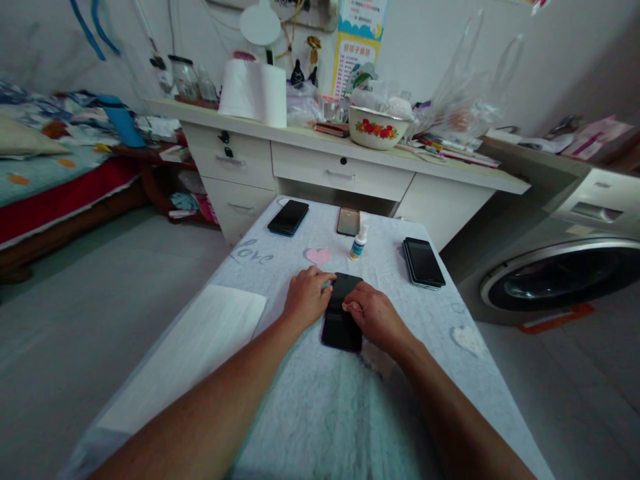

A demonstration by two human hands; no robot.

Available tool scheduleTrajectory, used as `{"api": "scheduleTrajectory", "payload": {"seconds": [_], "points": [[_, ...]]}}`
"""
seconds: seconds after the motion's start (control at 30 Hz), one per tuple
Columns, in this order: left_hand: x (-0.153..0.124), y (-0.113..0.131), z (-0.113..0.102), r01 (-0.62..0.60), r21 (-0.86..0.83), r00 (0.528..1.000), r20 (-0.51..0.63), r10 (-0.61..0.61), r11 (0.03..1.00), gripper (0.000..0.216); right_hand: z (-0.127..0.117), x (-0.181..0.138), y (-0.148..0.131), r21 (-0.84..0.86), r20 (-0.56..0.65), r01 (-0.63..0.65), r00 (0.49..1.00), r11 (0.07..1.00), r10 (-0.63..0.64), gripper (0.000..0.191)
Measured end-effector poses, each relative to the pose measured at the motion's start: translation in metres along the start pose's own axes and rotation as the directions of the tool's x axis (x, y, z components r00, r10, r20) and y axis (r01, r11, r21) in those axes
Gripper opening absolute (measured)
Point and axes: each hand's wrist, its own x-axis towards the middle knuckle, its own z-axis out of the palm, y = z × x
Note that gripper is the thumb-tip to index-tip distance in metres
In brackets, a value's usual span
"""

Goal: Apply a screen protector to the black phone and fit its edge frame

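A black smartphone (pixel 343 328) lies screen up on the cloth-covered table in front of me. My left hand (pixel 311 295) grips its left edge near the top, fingers closed. Pressed against the screen from the right is my right hand (pixel 374 315), its fingers bunched around a small crumpled orange-tan piece (pixel 353 307), possibly cloth; most of it is hidden. Just beyond the phone stands a small white spray bottle (pixel 359 243) with a blue label. A phone case (pixel 349 221) lies flat behind the bottle.
Another dark phone (pixel 289 218) lies at the far left, and stacked phones (pixel 424 262) sit at the right. White paper (pixel 200 347) covers part of the left side. Beyond the table (pixel 310 427) stands a white desk (pixel 345 165); a washing machine (pixel 565 233) is at right.
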Motion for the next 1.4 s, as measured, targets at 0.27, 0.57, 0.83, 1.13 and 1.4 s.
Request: {"api": "scheduleTrajectory", "payload": {"seconds": [0.27, 0.57, 0.83, 1.13, 1.4], "points": [[0.0, -0.001, 0.001, 0.003, 0.0, 1.0, 0.005, -0.003, 1.0, 0.029, 0.005, 0.009, 0.013, -0.058, -0.11, -0.09, 0.99, 0.994, 0.084, 0.018], [0.001, -0.001, 0.002, 0.005, -0.003, 1.0, 0.003, -0.005, 1.0, 0.03, 0.004, 0.012, 0.02, -0.062, -0.178, -0.161, 0.973, 0.985, 0.148, 0.019], [0.001, -0.002, 0.003, 0.005, 0.001, 1.0, -0.004, -0.005, 1.0, 0.029, 0.005, 0.003, 0.006, -0.018, -0.071, -0.047, 0.996, 0.999, 0.045, 0.02], [0.001, -0.002, 0.003, 0.007, 0.01, 1.0, -0.004, -0.007, 1.0, 0.029, 0.009, 0.001, 0.0, 0.005, -0.057, 0.041, 0.998, 0.999, -0.041, 0.022], [0.0, -0.001, 0.002, 0.0, 0.0, 1.0, -0.001, 0.0, 1.0, 0.029, 0.008, 0.011, 0.011, -0.055, -0.148, -0.069, 0.987, 0.996, 0.06, 0.02]]}}
